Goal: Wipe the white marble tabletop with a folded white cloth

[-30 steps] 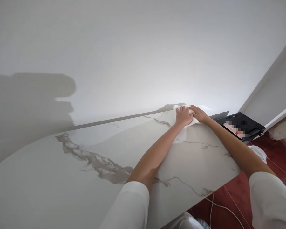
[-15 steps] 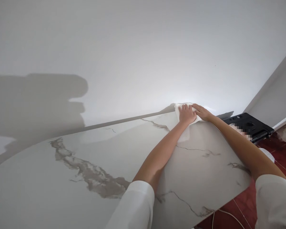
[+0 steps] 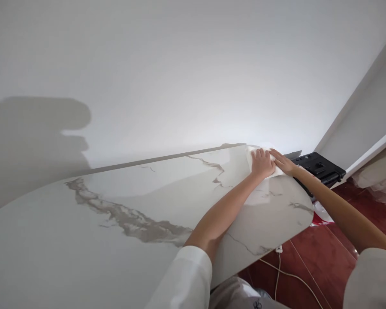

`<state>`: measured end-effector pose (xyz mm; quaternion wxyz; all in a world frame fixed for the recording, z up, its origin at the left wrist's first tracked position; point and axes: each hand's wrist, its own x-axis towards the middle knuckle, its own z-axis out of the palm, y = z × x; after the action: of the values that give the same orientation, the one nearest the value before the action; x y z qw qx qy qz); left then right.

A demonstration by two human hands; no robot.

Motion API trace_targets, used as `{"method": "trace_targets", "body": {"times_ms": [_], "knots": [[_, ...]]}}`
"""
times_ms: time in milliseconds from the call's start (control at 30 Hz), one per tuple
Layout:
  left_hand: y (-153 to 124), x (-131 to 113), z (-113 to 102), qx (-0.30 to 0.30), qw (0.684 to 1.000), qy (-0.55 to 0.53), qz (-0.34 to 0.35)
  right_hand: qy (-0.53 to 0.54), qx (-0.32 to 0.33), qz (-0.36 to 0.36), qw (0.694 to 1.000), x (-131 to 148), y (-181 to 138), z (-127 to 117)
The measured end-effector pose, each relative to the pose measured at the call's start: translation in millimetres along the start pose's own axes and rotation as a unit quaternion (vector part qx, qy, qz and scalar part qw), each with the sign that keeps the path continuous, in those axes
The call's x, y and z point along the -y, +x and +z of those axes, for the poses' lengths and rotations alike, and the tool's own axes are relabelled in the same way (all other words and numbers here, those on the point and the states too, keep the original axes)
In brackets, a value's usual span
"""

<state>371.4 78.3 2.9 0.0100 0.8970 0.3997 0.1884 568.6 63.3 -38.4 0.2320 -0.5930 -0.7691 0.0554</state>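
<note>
A white cloth (image 3: 251,155) lies at the far right corner of a white marble-patterned table (image 3: 122,231), close to the wall. My left hand (image 3: 263,163) presses down on the cloth with its fingers curled over it. My right hand (image 3: 283,162) lies flat beside it, fingers stretched out on the cloth's right edge. Both arms reach forward in white sleeves.
A white wall (image 3: 180,77) runs along the table's far edge. A black device (image 3: 318,168) sits on the floor past the table's right end. A white cable (image 3: 286,274) trails over the dark red floor (image 3: 318,257). A pale fabric bundle (image 3: 379,178) lies at the right.
Both hands and the cloth have shifted slightly right along the table's far corner. The view has swung, so more of the red floor and cable shows.
</note>
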Motion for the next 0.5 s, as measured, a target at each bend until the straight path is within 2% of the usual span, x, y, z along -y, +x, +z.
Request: {"method": "trace_targets", "body": {"times_ms": [133,333,433,500], "knots": [[-25.8,-21.8,-5.5,-0.004,0.999,-0.011,0.032,-0.016,-0.015,-0.004,1.000,8.1,-42.3,-7.2],[-61.1,-46.1,-11.4,-0.001,0.997,-0.036,0.064,-0.057,-0.032,-0.010,0.998,36.6,-96.5,-16.3],[-79.4,-53.6,-16.6,-0.002,0.996,-0.044,0.081,-0.109,-0.029,-0.004,0.994,63.3,-114.7,-22.9],[-91.8,-55.9,-21.0,-0.001,0.994,-0.046,0.098,-0.157,-0.024,0.002,0.987,93.2,-122.1,-31.6]]}}
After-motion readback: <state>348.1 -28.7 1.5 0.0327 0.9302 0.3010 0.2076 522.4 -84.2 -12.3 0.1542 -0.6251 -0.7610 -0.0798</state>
